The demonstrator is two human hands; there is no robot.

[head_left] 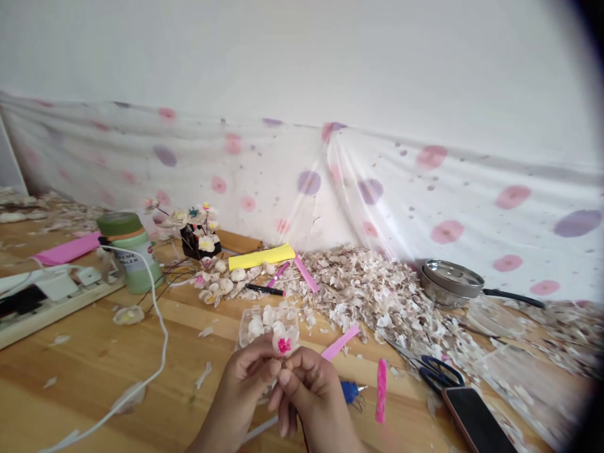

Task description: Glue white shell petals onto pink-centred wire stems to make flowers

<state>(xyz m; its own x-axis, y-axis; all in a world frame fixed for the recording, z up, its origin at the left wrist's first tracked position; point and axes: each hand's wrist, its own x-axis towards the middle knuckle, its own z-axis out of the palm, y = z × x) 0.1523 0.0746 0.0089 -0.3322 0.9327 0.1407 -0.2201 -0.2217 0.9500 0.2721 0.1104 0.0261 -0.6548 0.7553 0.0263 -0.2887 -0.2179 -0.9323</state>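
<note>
Both hands meet low in the middle of the head view, pinching a small handmade flower [284, 345] with a bright pink centre and pale petals. My left hand [252, 372] grips it from the left, thumb and forefinger closed at its base. From the right, my right hand [309, 384] pinches the same base, its lower fingers curled. A thin dark stem runs down below the right hand. Just behind the fingers stands a clear plastic box [244, 327] of white petals, partly hidden. A blue glue gun [350, 391] with a metal tip lies right of my right hand.
A heap of pale scraps [358, 289] spreads along the back. Scissors [436, 371] and a phone [479, 418] lie at right, a lidded pan [450, 283] behind. At left are a green tumbler [134, 258], a white cable [163, 340] and a power strip [56, 302]. Pink strips [381, 390] lie about.
</note>
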